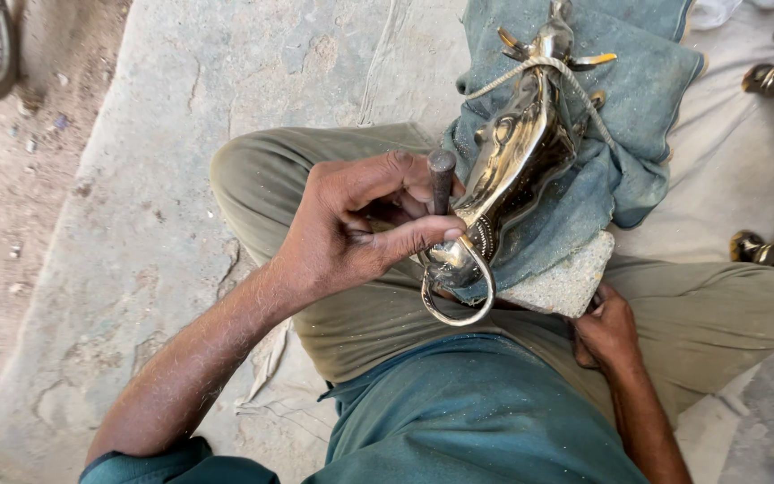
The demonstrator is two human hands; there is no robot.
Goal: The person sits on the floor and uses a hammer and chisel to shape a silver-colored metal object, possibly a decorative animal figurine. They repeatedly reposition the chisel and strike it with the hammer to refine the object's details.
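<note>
From the head view, the left hand (pixel 351 224) has its grip clenched round a short dark metal punch (pixel 442 179) — thumb and forefinger pinch it upright, the other fingers curled behind, the wrist bent across the raised knee. The punch's lower end meets the brass animal-head figure (pixel 517 152) near its snout, just above the brass ring (pixel 459 300) hanging there. The figure lies tilted on a blue-grey cloth (pixel 629 116), bound with cord (pixel 575 85), over a stone block (pixel 566 282) on the lap. The right hand (pixel 606 332) sits low under that block — fingers curled against its edge, though what it grasps I cannot tell.
</note>
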